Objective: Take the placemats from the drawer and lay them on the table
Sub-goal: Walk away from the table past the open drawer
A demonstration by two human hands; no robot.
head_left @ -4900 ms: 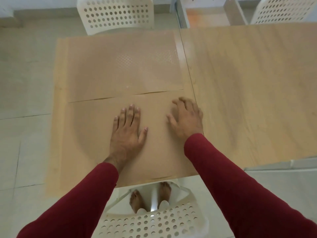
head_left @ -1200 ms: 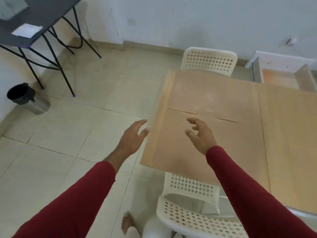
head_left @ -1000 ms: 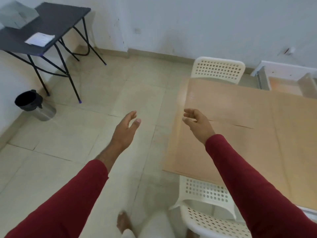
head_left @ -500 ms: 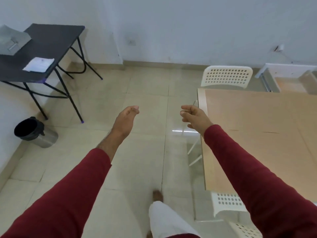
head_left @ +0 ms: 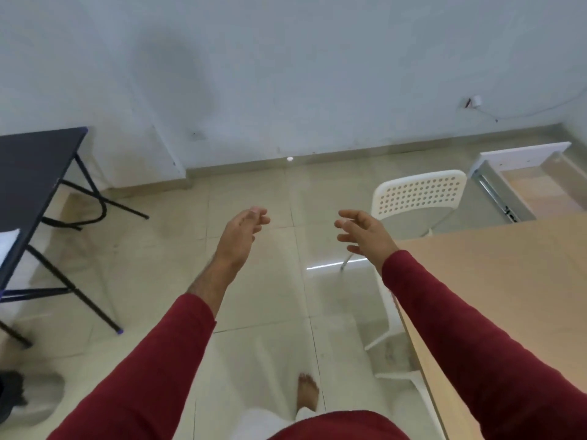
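My left hand (head_left: 241,235) and my right hand (head_left: 363,231) hang in the air over the tiled floor, fingers loosely apart, nothing in either. The wooden table (head_left: 514,281) fills the right edge; tan placemats lie on it, but their edges are too blurred to make out. The open white drawer (head_left: 521,182) stands at the far right by the wall, and its tan inside shows. Both hands are left of the table and well short of the drawer.
A white perforated chair (head_left: 419,195) stands between my right hand and the drawer. A second white chair (head_left: 413,385) sits tucked at the table's near side. A black folding table (head_left: 35,173) stands at the left, a dark bin (head_left: 12,395) below it. My bare foot (head_left: 306,392) is on the floor.
My hands lifted off the placemats on the table and I turned left, away from it. The view swung toward the wall, and the drawer came into view at the right.
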